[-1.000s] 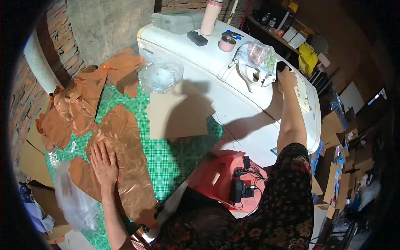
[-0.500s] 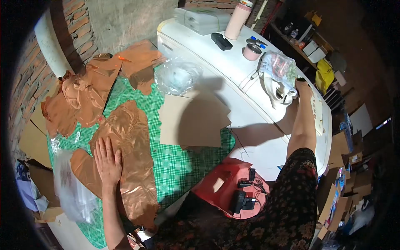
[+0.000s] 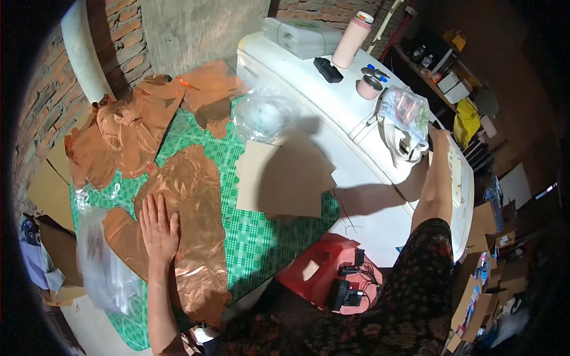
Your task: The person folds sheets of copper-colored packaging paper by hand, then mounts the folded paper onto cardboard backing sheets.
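My left hand (image 3: 159, 230) lies flat with fingers stretched out on a shiny copper-coloured plastic sheet (image 3: 199, 237), which is spread over a green checked cloth (image 3: 249, 255). My right arm reaches across the white surface at the right, and my right hand (image 3: 438, 135) is beside a printed plastic bag (image 3: 407, 110) with white handles. The fingers of that hand are mostly hidden, and what they touch cannot be made out. Stacked brown cardboard sheets (image 3: 285, 178) lie between my arms, partly in shadow.
More copper-coloured plastic (image 3: 133, 127) and a clear plastic bundle (image 3: 266, 113) lie farther back. A pink bottle (image 3: 351, 41), a pink jar (image 3: 369, 88) and a black object (image 3: 328, 70) stand on the white top (image 3: 285, 65). A red bag (image 3: 314, 255) with black adapters is near my body.
The view has shifted slightly, so most things appear a little lower and to the right. My left hand still lies on the copper-coloured sheet, and my right hand remains by the printed bag.
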`<state>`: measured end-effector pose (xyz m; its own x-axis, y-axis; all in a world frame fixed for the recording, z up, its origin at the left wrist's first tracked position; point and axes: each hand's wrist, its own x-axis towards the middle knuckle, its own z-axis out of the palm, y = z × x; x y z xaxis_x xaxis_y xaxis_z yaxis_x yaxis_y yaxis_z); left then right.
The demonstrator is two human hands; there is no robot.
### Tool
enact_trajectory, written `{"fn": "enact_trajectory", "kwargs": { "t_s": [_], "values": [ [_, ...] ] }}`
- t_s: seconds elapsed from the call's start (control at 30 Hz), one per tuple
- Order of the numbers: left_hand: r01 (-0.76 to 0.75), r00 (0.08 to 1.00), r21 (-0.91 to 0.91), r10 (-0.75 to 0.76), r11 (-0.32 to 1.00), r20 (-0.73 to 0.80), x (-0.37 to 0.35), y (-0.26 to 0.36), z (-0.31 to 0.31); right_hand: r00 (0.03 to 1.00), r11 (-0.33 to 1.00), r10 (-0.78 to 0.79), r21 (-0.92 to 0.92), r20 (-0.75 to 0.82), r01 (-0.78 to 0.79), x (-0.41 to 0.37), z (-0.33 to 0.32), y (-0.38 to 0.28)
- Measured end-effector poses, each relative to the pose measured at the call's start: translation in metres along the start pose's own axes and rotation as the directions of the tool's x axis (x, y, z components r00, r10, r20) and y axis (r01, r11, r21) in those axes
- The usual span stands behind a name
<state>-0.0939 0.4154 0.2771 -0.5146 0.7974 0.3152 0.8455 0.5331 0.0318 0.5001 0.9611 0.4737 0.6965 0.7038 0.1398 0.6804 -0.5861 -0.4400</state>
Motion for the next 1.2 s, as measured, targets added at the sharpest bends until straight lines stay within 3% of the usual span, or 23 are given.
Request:
{"fn": "enact_trajectory", "kwargs": {
  "t_s": [0.07,0.1,0.17,0.27,0.37,0.43,0.5,0.57,0.6,0.67,0.7,0.77,0.83,0.9,0.97,1.03,1.13,1.2],
  "values": [
    [0.006,1.0,-0.001,-0.006,1.0,0.004,0.0,0.0,0.001,0.996,0.983,0.023,0.184,-0.087,-0.006,0.03,0.009,0.02],
    [0.003,1.0,0.001,-0.003,1.0,0.004,0.001,0.0,0.001,0.994,0.932,-0.104,0.344,-0.041,0.112,0.053,0.011,0.038],
    [0.009,1.0,0.006,-0.009,1.0,0.007,-0.002,-0.001,0.001,0.987,0.913,0.01,0.403,-0.161,0.057,0.053,0.001,0.046],
    [0.007,1.0,0.006,-0.007,1.0,0.015,0.001,0.001,0.0,0.91,0.972,-0.122,0.138,-0.397,0.191,0.019,-0.036,0.051],
    [0.017,1.0,-0.005,-0.017,1.0,0.014,0.0,-0.001,0.005,0.824,0.927,-0.372,-0.121,-0.427,0.356,-0.008,-0.082,0.052],
    [0.016,1.0,-0.021,-0.016,1.0,0.005,0.001,-0.002,0.005,0.768,0.857,-0.513,-0.185,-0.383,0.48,-0.011,-0.104,0.058],
    [0.003,1.0,-0.025,-0.003,1.0,-0.018,0.001,-0.003,0.01,0.799,0.842,-0.538,-0.134,-0.267,0.522,-0.021,-0.125,0.056],
    [0.019,0.999,-0.033,-0.02,0.999,-0.035,0.003,-0.003,0.01,0.723,0.809,-0.583,-0.177,-0.372,0.561,-0.008,-0.113,0.058],
    [0.001,0.998,-0.008,-0.002,1.0,-0.063,0.002,-0.004,0.012,0.64,0.699,-0.689,-0.078,-0.341,0.711,-0.014,-0.112,0.057],
    [0.008,0.998,-0.017,-0.009,1.0,-0.066,0.002,-0.003,0.012,0.603,0.588,-0.786,0.136,-0.136,0.797,-0.086,-0.129,0.046],
    [0.005,0.998,-0.022,-0.006,1.0,-0.069,0.002,-0.003,0.011,0.511,0.482,-0.84,0.182,-0.181,0.857,-0.133,-0.131,0.043],
    [0.002,0.997,-0.03,-0.004,1.0,-0.078,0.002,-0.003,0.011,0.258,0.259,-0.899,0.046,-0.353,0.965,-0.187,-0.108,0.042],
    [0.003,0.997,-0.041,-0.007,0.999,-0.081,0.002,-0.003,0.01,0.256,0.219,-0.957,0.242,-0.134,0.945,-0.28,-0.106,0.042],
    [0.013,0.997,-0.057,-0.018,0.998,-0.077,0.002,-0.001,0.009,0.128,0.108,-0.991,0.306,-0.045,0.946,-0.341,-0.085,0.045],
    [0.02,0.997,-0.05,-0.024,0.999,-0.077,0.001,-0.001,0.011,0.094,0.081,-0.996,0.479,-0.002,0.874,-0.386,-0.05,0.045],
    [0.027,0.996,-0.047,-0.03,0.999,-0.08,0.002,-0.001,0.012,0.002,0.263,-0.927,0.644,0.375,0.718,-0.42,-0.042,0.031],
    [0.029,0.996,-0.034,-0.032,0.999,-0.084,0.002,-0.002,0.013,-0.064,0.101,-0.968,0.613,0.241,0.784,-0.433,0.01,0.039],
    [0.015,0.994,-0.025,-0.018,1.0,-0.108,0.002,-0.003,0.015,-0.025,0.112,-0.979,0.632,0.203,0.767,-0.436,0.028,0.043]
  ]
}}
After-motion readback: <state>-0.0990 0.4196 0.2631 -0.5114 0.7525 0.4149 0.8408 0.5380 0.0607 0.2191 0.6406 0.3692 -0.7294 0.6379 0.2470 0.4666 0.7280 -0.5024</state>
